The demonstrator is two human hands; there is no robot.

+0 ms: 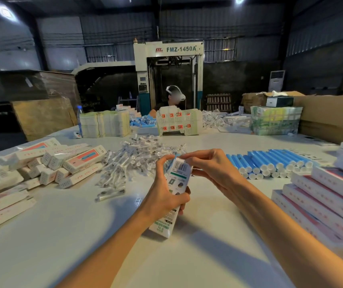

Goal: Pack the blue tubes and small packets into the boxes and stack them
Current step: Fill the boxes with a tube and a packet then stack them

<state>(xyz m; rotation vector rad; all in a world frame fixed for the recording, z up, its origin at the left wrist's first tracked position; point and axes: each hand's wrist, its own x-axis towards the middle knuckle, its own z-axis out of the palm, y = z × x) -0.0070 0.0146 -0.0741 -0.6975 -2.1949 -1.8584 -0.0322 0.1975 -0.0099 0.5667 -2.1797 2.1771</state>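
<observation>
We hold one box (179, 177) upright over the middle of the table (79, 242), tilted a little, its barcode end up and its lower end down at the tabletop. Our left hand (167, 197) is wrapped round the box's middle, fingers curled behind it and thumb reaching up its left edge. Our right hand (209, 169) pinches the top end with thumb and fingertips. The two hands sit close together on the same box. A bit of blue shows at that top end between the fingers; we cannot tell what it is.

The tubes (270, 163) lie in a tidy bank to the right, white caps toward us. The packets (137, 161) lie in a loose clear heap just behind the box, a few strays nearer us. Filled boxes lie in a jumbled pile (62, 163) on the left, and a neater stack (328, 196) rises on the right.

Across the table a person (171, 100) sits behind upright flat cartons (179, 121), with a large machine (179, 49) beyond.
</observation>
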